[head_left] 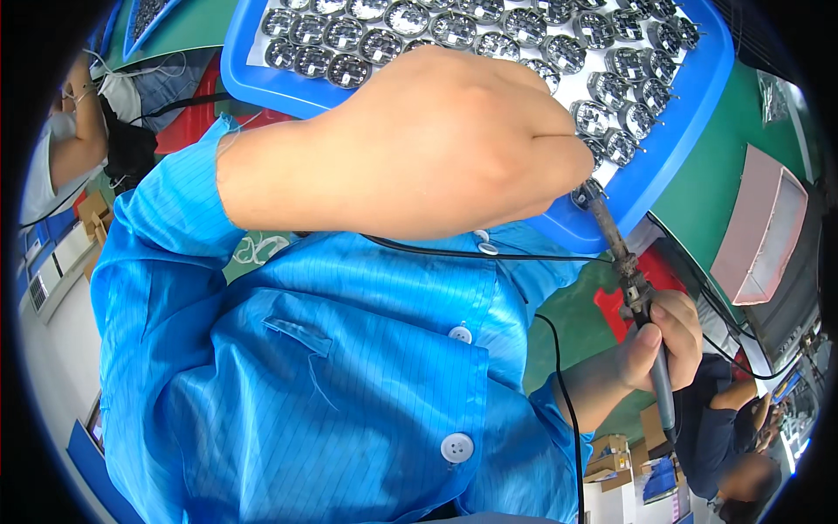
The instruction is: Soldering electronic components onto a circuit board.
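My left hand (471, 140) reaches over the near edge of a blue tray (284, 98), back of the hand up. Its fingers are curled under, so anything in them is hidden. In my right hand (668, 341) is a soldering iron (630, 275), gripped by its dark handle and slanting up to the tray. The iron's tip meets a small round part (588, 194) beside the left hand's fingertips; whether it touches a joint is too small to tell. Rows of round, shiny parts with black rims and thin pins (454, 31) sit on a white sheet in the tray.
A thin black cord (471, 254) crosses before my blue jacket, and another cord (567, 393) hangs near my right forearm. A pinkish open box (758, 229) stands on the green table (698, 205) at right. Other people sit at far left and lower right.
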`<action>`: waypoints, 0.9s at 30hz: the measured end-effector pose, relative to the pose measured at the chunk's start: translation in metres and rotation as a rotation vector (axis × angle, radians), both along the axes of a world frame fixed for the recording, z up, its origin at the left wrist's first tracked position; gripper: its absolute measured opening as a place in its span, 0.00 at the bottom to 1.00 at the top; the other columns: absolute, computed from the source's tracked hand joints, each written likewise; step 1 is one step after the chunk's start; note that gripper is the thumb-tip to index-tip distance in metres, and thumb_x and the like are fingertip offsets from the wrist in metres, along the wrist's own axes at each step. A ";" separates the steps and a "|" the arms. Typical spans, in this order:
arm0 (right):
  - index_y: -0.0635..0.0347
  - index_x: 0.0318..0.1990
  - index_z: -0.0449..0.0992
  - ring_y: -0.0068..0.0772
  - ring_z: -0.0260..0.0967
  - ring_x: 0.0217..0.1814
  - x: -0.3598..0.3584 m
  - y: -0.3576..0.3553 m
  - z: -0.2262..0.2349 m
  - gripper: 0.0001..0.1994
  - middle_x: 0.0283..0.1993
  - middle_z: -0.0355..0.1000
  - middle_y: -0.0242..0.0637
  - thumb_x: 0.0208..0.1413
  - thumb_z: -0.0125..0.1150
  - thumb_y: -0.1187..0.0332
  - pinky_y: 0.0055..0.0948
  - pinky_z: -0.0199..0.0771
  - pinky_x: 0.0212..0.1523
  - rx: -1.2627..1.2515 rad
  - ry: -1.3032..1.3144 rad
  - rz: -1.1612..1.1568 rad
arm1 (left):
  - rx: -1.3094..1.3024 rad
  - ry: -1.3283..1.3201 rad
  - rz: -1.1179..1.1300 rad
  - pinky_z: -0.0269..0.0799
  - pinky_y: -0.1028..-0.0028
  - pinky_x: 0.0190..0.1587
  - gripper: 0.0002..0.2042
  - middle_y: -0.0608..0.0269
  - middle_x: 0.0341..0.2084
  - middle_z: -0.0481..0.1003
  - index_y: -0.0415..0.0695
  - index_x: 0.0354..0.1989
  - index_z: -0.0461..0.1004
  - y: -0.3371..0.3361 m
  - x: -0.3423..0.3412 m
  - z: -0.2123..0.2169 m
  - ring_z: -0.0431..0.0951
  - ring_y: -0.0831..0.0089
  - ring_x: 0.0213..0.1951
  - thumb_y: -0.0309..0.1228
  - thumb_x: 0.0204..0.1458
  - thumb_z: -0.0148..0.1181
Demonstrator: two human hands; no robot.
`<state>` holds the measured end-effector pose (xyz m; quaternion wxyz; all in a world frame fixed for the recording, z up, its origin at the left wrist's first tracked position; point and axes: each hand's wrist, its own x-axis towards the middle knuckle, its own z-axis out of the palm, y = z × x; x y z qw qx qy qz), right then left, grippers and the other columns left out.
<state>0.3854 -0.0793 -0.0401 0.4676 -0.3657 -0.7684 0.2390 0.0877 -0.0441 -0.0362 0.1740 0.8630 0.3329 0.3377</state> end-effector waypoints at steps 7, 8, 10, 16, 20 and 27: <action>0.69 0.27 0.72 0.38 0.66 0.18 -0.002 0.003 0.003 0.14 0.20 0.69 0.44 0.51 0.65 0.64 0.32 0.69 0.22 -0.013 0.017 0.039 | 0.021 0.106 -0.037 0.70 0.69 0.24 0.13 0.62 0.22 0.70 0.41 0.35 0.75 -0.001 -0.001 0.005 0.72 0.65 0.24 0.23 0.37 0.67; 0.69 0.27 0.72 0.38 0.66 0.18 -0.003 0.004 0.003 0.14 0.20 0.69 0.44 0.51 0.65 0.64 0.32 0.69 0.22 -0.009 0.017 0.036 | 0.024 0.118 -0.034 0.70 0.70 0.23 0.13 0.62 0.22 0.69 0.41 0.35 0.76 -0.002 -0.001 0.004 0.72 0.66 0.24 0.24 0.37 0.67; 0.69 0.26 0.72 0.38 0.66 0.18 -0.003 0.006 0.001 0.15 0.19 0.69 0.44 0.51 0.65 0.64 0.31 0.69 0.21 -0.006 0.018 0.035 | 0.026 0.132 -0.029 0.70 0.70 0.23 0.13 0.63 0.22 0.69 0.41 0.35 0.76 -0.003 -0.001 0.003 0.72 0.66 0.23 0.24 0.37 0.67; 0.69 0.26 0.72 0.37 0.66 0.17 -0.002 0.007 0.005 0.15 0.20 0.70 0.45 0.51 0.65 0.63 0.30 0.68 0.20 -0.024 0.011 0.052 | 0.012 0.153 -0.052 0.69 0.71 0.22 0.13 0.63 0.22 0.69 0.40 0.34 0.76 -0.004 -0.001 0.007 0.71 0.67 0.23 0.24 0.37 0.67; 0.69 0.26 0.72 0.37 0.67 0.17 -0.002 0.008 0.008 0.15 0.20 0.71 0.45 0.51 0.65 0.63 0.30 0.68 0.19 -0.015 -0.019 0.079 | 0.032 0.111 -0.024 0.68 0.71 0.21 0.13 0.63 0.20 0.69 0.40 0.34 0.76 -0.006 -0.003 0.006 0.71 0.67 0.22 0.23 0.36 0.67; 0.69 0.27 0.72 0.37 0.66 0.17 0.002 0.009 0.010 0.15 0.20 0.69 0.45 0.52 0.64 0.63 0.30 0.68 0.20 -0.010 -0.007 0.108 | 0.035 0.025 0.108 0.68 0.70 0.22 0.10 0.62 0.18 0.72 0.40 0.34 0.77 -0.001 -0.011 0.010 0.73 0.66 0.20 0.20 0.40 0.67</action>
